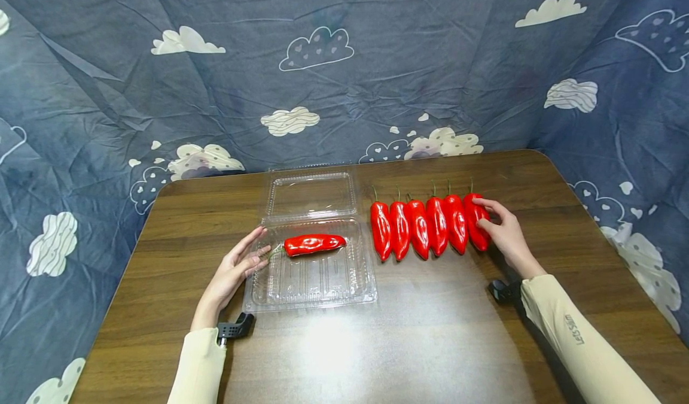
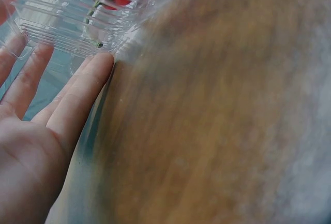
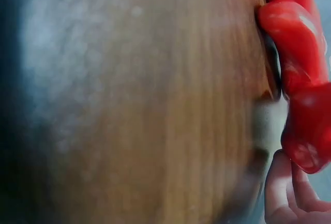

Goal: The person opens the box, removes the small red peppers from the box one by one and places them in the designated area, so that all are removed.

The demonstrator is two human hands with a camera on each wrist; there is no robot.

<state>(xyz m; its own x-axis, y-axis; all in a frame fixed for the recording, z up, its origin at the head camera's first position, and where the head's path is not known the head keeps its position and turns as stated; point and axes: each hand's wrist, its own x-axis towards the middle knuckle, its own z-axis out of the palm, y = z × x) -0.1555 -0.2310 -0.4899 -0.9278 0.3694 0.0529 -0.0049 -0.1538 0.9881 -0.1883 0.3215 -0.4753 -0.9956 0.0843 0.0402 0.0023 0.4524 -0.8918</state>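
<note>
A clear plastic clamshell container (image 1: 309,290) lies on the table with its lid (image 1: 312,194) folded back. Inside it, one red pepper (image 1: 314,244) lies crosswise, its green stem to the left. At the container's left edge, my left hand (image 1: 228,275) touches the plastic with its fingers extended; the left wrist view shows the fingertips against the ribbed wall (image 2: 67,35). Several red peppers (image 1: 418,227) lie side by side to the right, stems away from me. My right hand (image 1: 506,233) holds the rightmost pepper (image 1: 475,218) between thumb and fingers.
The brown wooden table (image 1: 430,332) carries a bright glare spot near its front. A dark blue cloth (image 1: 404,87) with cloud prints hangs behind and at the sides. Black wrist cameras (image 1: 235,327) sit close over the tabletop.
</note>
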